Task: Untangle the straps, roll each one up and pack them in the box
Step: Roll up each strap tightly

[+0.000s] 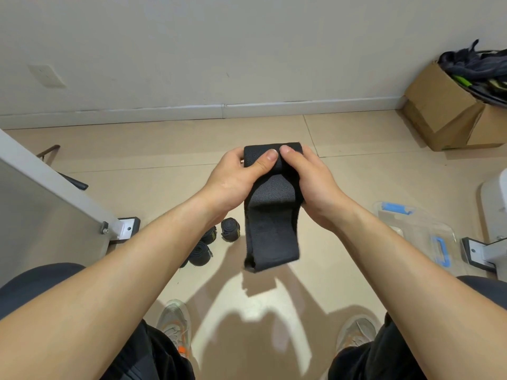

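Two bare arms reach out from the bottom, above dark shorts and two grey shoes [174, 322] with orange bits. Both hands meet in the middle, up in the air over the tan floor [356, 138].

The left hand [233, 179] and the right hand [310, 182] both hold one black strap [270, 231]. Its top end is rolled up into a fat roll between the hands. The two thumbs [266, 160] press on the roll side by side, nearly touching. The other fingers curl round the back of it, mostly hidden. The rest of the strap hangs down from the roll as a flat folded loop. It does not touch the floor.

Three rolled straps [230, 229] lie on the floor below the left hand, close together - the left arm partly hides two of them.

To the right, just past the right arm, a clear plastic box [422, 229] with blue clips sits on the floor. I cannot tell what is in it.

Far off in the right corner, by the pale wall [192, 50], stands a cardboard box [444, 111]. A messy pile of dark straps [477, 67] sticks out of its top.

On the left stands a white panel [55, 182] on a metal foot.
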A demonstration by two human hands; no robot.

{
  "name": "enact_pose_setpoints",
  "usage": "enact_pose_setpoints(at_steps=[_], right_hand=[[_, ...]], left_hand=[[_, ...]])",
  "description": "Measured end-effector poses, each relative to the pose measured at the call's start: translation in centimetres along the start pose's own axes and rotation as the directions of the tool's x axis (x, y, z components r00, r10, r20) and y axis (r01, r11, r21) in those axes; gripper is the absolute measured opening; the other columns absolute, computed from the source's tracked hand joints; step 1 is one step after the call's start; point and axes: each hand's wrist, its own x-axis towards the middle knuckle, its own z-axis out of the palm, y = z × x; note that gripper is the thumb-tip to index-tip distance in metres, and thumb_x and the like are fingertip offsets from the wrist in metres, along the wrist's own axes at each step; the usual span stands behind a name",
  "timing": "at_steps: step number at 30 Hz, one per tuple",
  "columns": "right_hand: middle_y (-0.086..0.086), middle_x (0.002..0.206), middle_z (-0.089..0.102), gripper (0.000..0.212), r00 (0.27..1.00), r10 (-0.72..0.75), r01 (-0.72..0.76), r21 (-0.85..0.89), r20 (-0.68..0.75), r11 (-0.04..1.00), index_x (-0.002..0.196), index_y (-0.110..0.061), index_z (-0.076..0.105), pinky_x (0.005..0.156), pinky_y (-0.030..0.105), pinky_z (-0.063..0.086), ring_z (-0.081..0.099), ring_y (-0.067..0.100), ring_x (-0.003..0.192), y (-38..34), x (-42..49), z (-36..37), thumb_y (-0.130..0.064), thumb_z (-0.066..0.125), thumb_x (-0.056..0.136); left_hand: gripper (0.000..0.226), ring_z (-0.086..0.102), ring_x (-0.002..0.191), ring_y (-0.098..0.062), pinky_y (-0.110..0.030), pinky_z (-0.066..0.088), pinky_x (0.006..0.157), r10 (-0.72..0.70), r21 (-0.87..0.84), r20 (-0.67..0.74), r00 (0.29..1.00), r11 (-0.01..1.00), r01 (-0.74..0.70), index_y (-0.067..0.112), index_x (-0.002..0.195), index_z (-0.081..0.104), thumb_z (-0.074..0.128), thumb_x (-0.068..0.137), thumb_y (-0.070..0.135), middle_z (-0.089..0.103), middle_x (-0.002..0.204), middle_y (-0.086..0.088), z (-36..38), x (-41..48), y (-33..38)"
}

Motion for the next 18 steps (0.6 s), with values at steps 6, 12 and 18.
enact_pose_setpoints(at_steps=[6, 12, 18], right_hand=[[0.017, 0.118, 0.073, 0.065, 1.0, 0.012, -0.011, -0.048, 0.022, 0.999, 0.124, -0.003, 0.062, 0.1, 0.048, 0.054, 0.071, 0.032, 0.112, -0.3, -0.1, 0.7, -0.06, 0.057, 0.094], [0.004, 0.093, 0.076, 0.029, 0.998, -0.063, 0.063, 0.004, 0.007, 0.998, 0.116, 0.0, 0.056, 0.076, 0.028, 0.057, 0.073, 0.016, 0.088, -0.2, -0.4, 0.6, -0.027, 0.052, 0.106], [0.004, 0.093, 0.069, 0.008, 0.997, -0.071, 0.07, 0.041, 0.029, 0.997, 0.106, -0.012, 0.054, 0.084, 0.031, 0.056, 0.068, 0.015, 0.09, -0.5, -0.8, 0.7, -0.02, 0.055, 0.105]], left_hand=[[0.023, 0.073, 0.084, -0.009, -0.025, 0.056, 0.078, 0.011, -0.003, 0.022, 1.0, 1.0, -0.011, 0.009, 0.11, 0.06, 0.073, 0.093, 0.016, 0.076, 0.085, 0.006, -0.2, -0.1, -0.2], [0.046, 0.073, 0.093, -0.017, -0.038, 0.058, 0.084, -0.08, -0.055, 0.07, 0.994, 0.995, 0.084, 0.014, 0.116, 0.067, 0.076, 0.085, 0.047, 0.077, 0.099, 0.0, -0.1, -0.4, 0.7], [0.052, 0.071, 0.094, -0.024, -0.04, 0.056, 0.087, -0.034, -0.074, 0.016, 0.999, 0.997, 0.035, 0.006, 0.112, 0.068, 0.072, 0.081, 0.048, 0.074, 0.101, -0.012, 0.0, -0.3, 0.6]])
